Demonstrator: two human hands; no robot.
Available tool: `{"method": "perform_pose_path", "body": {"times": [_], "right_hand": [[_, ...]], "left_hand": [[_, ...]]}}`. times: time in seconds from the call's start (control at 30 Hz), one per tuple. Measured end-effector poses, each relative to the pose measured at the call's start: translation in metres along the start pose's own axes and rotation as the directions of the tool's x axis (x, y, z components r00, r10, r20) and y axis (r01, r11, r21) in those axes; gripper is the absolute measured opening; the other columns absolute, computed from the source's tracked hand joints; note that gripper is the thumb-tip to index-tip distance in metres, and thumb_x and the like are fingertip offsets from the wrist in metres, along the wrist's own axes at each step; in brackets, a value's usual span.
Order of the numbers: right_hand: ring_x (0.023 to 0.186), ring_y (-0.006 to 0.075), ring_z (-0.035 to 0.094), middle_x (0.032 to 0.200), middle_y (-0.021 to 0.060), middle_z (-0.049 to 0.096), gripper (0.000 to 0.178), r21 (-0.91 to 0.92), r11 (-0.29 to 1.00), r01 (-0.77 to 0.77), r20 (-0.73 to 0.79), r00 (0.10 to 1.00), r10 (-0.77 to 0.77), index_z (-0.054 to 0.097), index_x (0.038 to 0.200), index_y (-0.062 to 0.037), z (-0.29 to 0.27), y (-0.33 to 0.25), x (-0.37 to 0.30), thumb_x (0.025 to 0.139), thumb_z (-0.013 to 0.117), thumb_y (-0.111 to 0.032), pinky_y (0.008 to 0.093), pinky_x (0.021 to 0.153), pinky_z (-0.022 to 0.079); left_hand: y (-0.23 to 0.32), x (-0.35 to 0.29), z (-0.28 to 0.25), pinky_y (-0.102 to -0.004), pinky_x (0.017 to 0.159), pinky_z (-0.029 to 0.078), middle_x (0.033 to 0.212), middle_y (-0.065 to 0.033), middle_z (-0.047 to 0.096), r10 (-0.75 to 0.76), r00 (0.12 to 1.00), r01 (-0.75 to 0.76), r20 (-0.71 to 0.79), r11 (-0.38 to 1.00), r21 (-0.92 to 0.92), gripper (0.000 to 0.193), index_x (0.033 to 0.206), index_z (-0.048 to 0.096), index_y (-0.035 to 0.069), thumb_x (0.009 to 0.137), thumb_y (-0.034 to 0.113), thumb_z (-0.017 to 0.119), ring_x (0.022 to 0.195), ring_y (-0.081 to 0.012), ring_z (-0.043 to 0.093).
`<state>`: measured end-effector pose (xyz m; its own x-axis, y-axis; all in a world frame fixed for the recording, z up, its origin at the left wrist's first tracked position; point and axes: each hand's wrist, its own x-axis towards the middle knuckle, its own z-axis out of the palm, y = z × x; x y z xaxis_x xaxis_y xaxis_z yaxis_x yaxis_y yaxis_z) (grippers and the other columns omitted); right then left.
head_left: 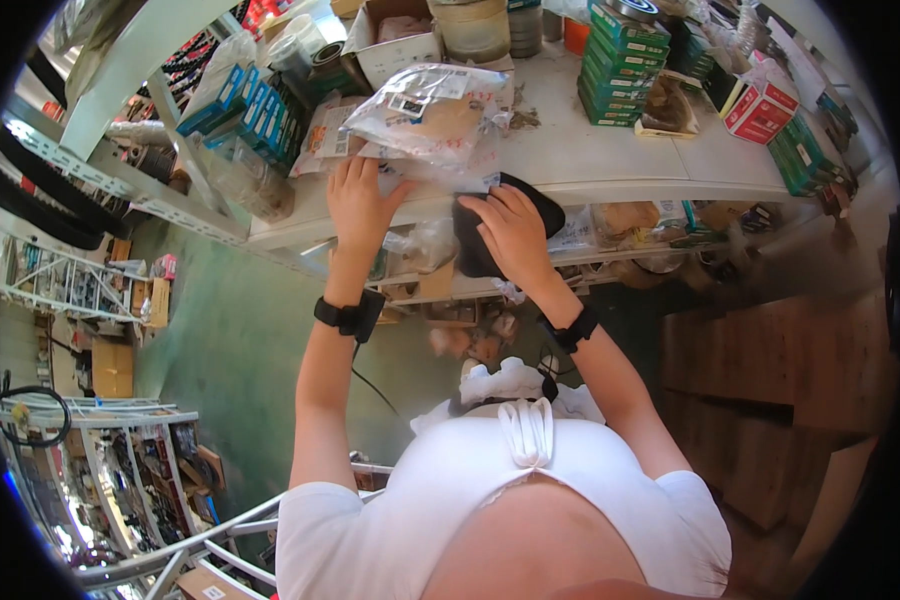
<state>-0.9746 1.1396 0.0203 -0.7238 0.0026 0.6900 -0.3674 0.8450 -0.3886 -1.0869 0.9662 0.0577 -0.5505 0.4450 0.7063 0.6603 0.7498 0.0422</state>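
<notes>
One clear bag [435, 112] blocks one open carton [402, 60]; left grip [362, 208] wide beside it, right grip [513, 228] holding one flat black item [476, 245]; one red box [765, 110] rightward

In front of me, a white shelf [550, 155] carries a clear plastic bag [425, 115]. I see blue boxes [250, 112] left of the bag, an open white carton [402, 62] behind it, stacked green boxes [618, 75] to its right, and a red-and-white box [762, 108] farther right.
</notes>
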Motion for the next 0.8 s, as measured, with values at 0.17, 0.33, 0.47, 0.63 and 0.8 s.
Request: {"method": "perform_pose_path", "body": {"times": [0.17,0.33,0.47,0.63,0.8], "right_hand": [[0.101,0.0296,0.047,0.094,0.0095,0.057,0.039,0.011,1.000,-0.016,0.053,0.999,0.015,0.054,0.105,-0.0096,-0.005,0.005,-0.003,0.067,0.059,-0.003,0.0398,0.090,0.035],[0.100,0.0315,0.049,0.099,0.0129,0.056,0.041,-0.046,0.996,-0.081,0.007,0.997,0.082,0.057,0.102,-0.0132,-0.014,0.011,-0.012,0.064,0.062,-0.001,0.0398,0.087,0.039],[0.103,0.0337,0.048,0.103,0.0161,0.054,0.045,-0.021,0.997,-0.074,0.070,0.995,0.075,0.056,0.106,-0.0143,-0.024,0.020,-0.023,0.064,0.059,0.003,0.0406,0.089,0.037],[0.103,0.0342,0.048,0.095,0.0144,0.057,0.047,-0.063,0.998,-0.001,0.115,0.993,0.008,0.056,0.107,-0.0143,-0.026,0.019,-0.022,0.065,0.058,0.004,0.0408,0.090,0.037],[0.104,0.0331,0.048,0.090,0.0126,0.058,0.046,-0.079,0.996,0.035,0.151,0.988,-0.022,0.056,0.104,-0.0107,-0.012,-0.003,-0.013,0.061,0.059,0.004,0.0415,0.093,0.036]], "left_hand": [[0.001,-0.005,0.012,-0.0368,0.062,0.044,0.084,-0.0123,0.057,-0.124,0.992,0.119,-0.011,0.971,-0.209,0.043,0.093,0.055,0.001,0.061,0.022,0.075,0.073,-0.0314,0.055],[0.021,-0.016,0.015,-0.0380,0.060,0.044,0.081,-0.0147,0.056,-0.206,0.977,0.177,-0.060,0.931,-0.320,0.038,0.090,0.055,0.001,0.063,0.020,0.073,0.071,-0.0330,0.054],[0.046,-0.018,0.012,-0.0386,0.058,0.044,0.078,-0.0145,0.057,-0.246,0.964,0.203,-0.100,0.925,-0.320,0.033,0.087,0.056,0.000,0.065,0.019,0.071,0.068,-0.0334,0.055],[0.065,-0.032,0.018,-0.0367,0.062,0.044,0.087,-0.0139,0.056,-0.223,0.972,0.197,-0.079,0.948,-0.251,0.039,0.101,0.050,0.000,0.070,0.018,0.065,0.073,-0.0299,0.054],[0.074,-0.035,0.011,-0.0373,0.065,0.045,0.090,-0.0166,0.057,-0.225,0.971,0.181,-0.077,0.909,-0.375,0.040,0.109,0.049,-0.001,0.074,0.012,0.060,0.074,-0.0321,0.055]]}}
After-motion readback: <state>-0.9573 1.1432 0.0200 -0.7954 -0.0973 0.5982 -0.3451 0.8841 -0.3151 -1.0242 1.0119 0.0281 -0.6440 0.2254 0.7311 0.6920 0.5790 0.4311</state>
